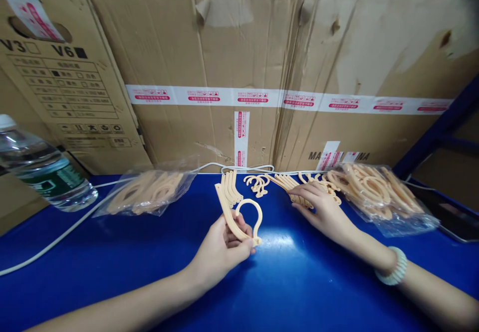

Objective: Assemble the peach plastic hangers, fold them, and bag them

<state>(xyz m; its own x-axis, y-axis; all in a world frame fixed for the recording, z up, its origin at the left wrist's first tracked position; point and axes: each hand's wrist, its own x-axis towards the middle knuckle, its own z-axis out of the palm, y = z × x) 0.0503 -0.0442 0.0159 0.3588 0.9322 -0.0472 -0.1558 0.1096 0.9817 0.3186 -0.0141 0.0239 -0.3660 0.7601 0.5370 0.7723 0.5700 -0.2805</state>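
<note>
Your left hand (224,252) is holding a curved piece (225,206) and a hook (260,217) together, the thumb pressing near where their lower ends are meeting; I cannot tell if they are joined. Your right hand (325,213) is touching the right-hand row (283,181) of curved pieces, behind the hook and to its right. Its thumb and forefinger are lying slightly apart; I cannot tell if they are gripping anything. In my judgement, you are working well if you are supporting the hook near its base and pinching only one piece from the row, because thin parts may be bending. Just behind the hook, another row (230,188) and some small loose parts (258,187) are lying close, so a dragging finger could be scattering them. Farther left of the hook, a plastic bag (149,191), a bottle (48,172) and a white cable (75,226) are taking space; farther right, a fuller bag (374,190) is lying.
</note>
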